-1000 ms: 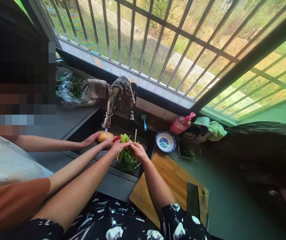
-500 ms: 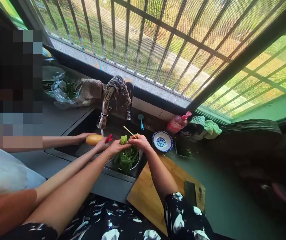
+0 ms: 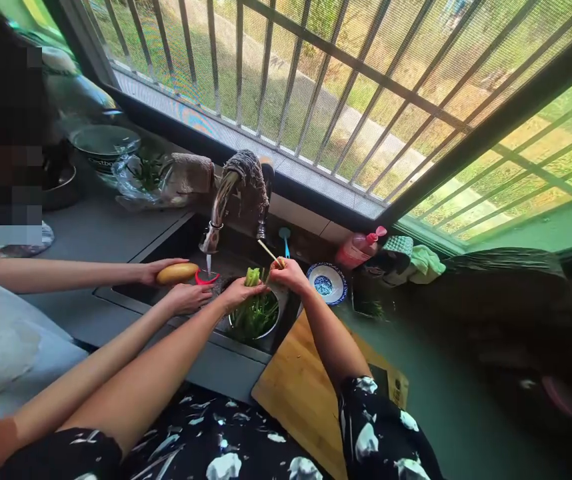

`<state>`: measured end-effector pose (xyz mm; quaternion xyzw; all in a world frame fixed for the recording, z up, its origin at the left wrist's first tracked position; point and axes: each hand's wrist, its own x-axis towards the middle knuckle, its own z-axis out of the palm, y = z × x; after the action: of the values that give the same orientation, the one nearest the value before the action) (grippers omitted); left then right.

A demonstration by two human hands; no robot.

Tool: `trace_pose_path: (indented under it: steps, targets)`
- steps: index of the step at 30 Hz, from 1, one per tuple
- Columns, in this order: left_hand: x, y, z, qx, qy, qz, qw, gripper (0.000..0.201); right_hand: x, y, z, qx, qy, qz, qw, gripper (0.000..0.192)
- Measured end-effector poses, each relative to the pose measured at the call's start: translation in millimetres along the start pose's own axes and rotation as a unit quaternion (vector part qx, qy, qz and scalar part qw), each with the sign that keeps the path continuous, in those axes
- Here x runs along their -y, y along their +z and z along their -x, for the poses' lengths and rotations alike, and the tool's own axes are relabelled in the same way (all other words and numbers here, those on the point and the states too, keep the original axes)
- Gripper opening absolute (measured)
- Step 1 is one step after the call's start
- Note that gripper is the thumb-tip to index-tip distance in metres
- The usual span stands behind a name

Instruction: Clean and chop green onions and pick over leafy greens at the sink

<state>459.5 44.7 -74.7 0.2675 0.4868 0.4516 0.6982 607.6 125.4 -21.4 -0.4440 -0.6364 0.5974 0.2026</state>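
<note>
My left hand [image 3: 240,294] is closed round a bunch of leafy green stalks [image 3: 253,276], their cut ends pointing up. Below it, more long greens [image 3: 255,315] fill a round bowl [image 3: 277,321] in the sink. Pinched in my right hand [image 3: 292,275] is a thin pale stalk [image 3: 267,251] that sticks out up and to the left. My hands are slightly apart above the bowl. On the left, a co-worker's hand [image 3: 153,271] grips an oblong yellow-brown potato [image 3: 178,273]. The co-worker's other hand [image 3: 191,298] is by a red peeler [image 3: 207,277] under the tap.
Water runs from the tap [image 3: 211,237] into the dark sink [image 3: 136,293]. A blue-rimmed plate [image 3: 339,283] and a pink bottle [image 3: 359,249] stand right of it. A wooden cutting board [image 3: 291,387] lies in front, under my right arm. Bagged greens [image 3: 141,175] sit back left.
My right hand has moved slightly up and away from my left hand with the pale stalk. The co-worker's potato and peeler have shifted a little apart; the view has turned slightly.
</note>
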Motion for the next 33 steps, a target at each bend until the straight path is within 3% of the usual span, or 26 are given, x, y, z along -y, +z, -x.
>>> trace_pose_path:
  steps: [3, 7, 10, 12, 14, 17, 22, 25, 27, 31, 33]
  targets:
    - [-2.1, 1.3, 4.4, 0.004, 0.019, -0.024, 1.000, 0.045, 0.0, -2.5, -1.0, 0.003, -0.010, -0.010, 1.000, 0.005]
    - [-2.5, 0.1, 3.6, -0.028, 0.050, -0.074, 0.996, 0.045, -3.9, -7.8, -2.5, 0.059, 0.005, 0.109, 0.992, 0.009]
    - [-0.6, -2.5, 0.5, -0.021, 0.043, -0.066, 0.997, 0.045, -7.2, -13.3, -3.6, 0.052, -0.014, 0.162, 0.985, 0.007]
    - [2.2, -5.2, -1.6, -0.003, 0.035, -0.048, 0.998, 0.045, -10.3, -16.0, -3.8, 0.035, -0.028, 0.142, 0.989, 0.005]
    - [6.2, -8.4, -4.1, -0.011, 0.035, -0.041, 0.998, 0.043, -15.9, -14.0, -3.5, 0.028, -0.024, 0.074, 0.997, 0.017]
    - [11.5, -12.6, -9.0, -0.069, 0.051, -0.050, 0.995, 0.041, -31.0, 3.3, -4.6, 0.002, 0.014, -0.043, 0.999, 0.039]
    - [9.5, -19.1, -12.2, -0.150, 0.079, -0.034, 0.985, 0.043, -56.8, 50.5, -22.6, -0.093, 0.012, -0.131, 0.987, 0.029]
    - [5.8, -26.0, -8.7, -0.181, 0.087, -0.041, 0.979, 0.040, -59.3, 67.4, -35.7, -0.115, 0.024, -0.169, 0.979, 0.039]
    - [5.6, -32.2, -6.2, -0.201, 0.095, -0.037, 0.974, 0.040, -57.1, 72.3, -39.6, -0.096, 0.027, -0.174, 0.980, 0.039]
    - [10.1, -43.0, -4.5, -0.220, 0.093, -0.027, 0.971, 0.046, -52.6, 76.5, -39.7, 0.008, 0.013, -0.127, 0.992, 0.031]
    - [11.9, -45.0, -4.5, -0.216, 0.092, -0.020, 0.972, 0.048, -51.5, 79.0, -41.7, 0.001, 0.015, -0.121, 0.993, 0.031]
